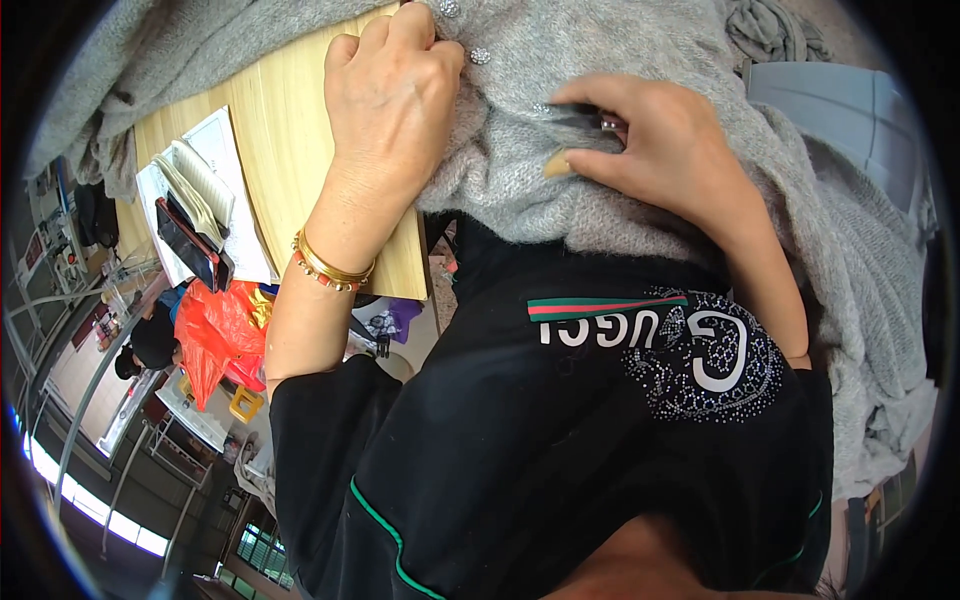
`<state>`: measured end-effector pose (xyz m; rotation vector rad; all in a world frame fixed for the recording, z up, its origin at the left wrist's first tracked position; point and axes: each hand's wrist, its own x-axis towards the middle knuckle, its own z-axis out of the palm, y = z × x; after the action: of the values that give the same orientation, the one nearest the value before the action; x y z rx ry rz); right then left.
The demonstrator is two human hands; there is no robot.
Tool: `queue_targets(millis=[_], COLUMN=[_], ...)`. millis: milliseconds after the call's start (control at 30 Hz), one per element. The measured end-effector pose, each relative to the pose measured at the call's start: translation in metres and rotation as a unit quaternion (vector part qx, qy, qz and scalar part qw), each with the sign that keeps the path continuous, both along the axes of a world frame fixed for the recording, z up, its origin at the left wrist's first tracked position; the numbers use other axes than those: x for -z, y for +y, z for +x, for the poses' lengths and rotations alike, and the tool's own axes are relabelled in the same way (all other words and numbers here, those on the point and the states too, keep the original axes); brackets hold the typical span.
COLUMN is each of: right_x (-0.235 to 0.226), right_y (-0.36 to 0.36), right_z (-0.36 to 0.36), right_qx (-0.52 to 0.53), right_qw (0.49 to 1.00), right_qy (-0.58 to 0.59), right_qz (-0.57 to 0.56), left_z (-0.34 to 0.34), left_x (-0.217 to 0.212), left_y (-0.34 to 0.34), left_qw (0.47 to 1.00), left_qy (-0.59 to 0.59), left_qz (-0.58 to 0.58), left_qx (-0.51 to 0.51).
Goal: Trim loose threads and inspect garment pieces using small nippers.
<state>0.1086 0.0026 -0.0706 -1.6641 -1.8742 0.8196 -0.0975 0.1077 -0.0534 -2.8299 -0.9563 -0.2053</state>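
A fuzzy grey knit garment (620, 215) lies bunched over the table's edge and my lap. Two round sparkly buttons (481, 56) show on it beside my left hand. My left hand (395, 90) is closed in a fist at the garment's edge, its fingers curled around the knit. Above the fabric, my right hand (665, 140) curls around a dark blade-like tool (582, 118), smeared by motion, so its exact kind is unclear. A yellowish cover (557, 163) sits on the tip of the right thumb.
The pale wooden table (285, 110) bears papers, a small notebook (205, 180) and a dark red-edged phone (190, 245) on the left. Below hangs a red plastic bag (222, 330). A grey-blue plastic container (835, 110) stands at right, partly under the knit. Another person (153, 345) is farther off left.
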Motion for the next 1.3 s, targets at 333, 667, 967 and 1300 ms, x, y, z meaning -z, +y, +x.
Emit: queue_targets(millis=[333, 667, 967, 1300], right_x=[-0.018, -0.017, -0.019, -0.053], right_y=[-0.021, -0.032, -0.031, -0.010], right_z=[0.054, 0.064, 0.078, 0.049], right_qx=[-0.010, 0.022, 0.040, 0.030], right_qw=[0.996, 0.988, 0.984, 0.976], right_qy=[-0.064, -0.042, -0.037, 0.173], right_qz=[-0.061, -0.147, -0.172, -0.131], left_z=[0.023, 0.050, 0.037, 0.000], left_x=[0.010, 0.000, -0.010, 0.002], left_y=[-0.020, -0.024, -0.019, -0.011], left_qw=[0.996, 0.956, 0.915, 0.704], left_qy=[-0.031, 0.000, -0.104, -0.341], left_qz=[-0.081, -0.282, -0.374, -0.613], left_qx=[-0.003, -0.077, -0.108, -0.107])
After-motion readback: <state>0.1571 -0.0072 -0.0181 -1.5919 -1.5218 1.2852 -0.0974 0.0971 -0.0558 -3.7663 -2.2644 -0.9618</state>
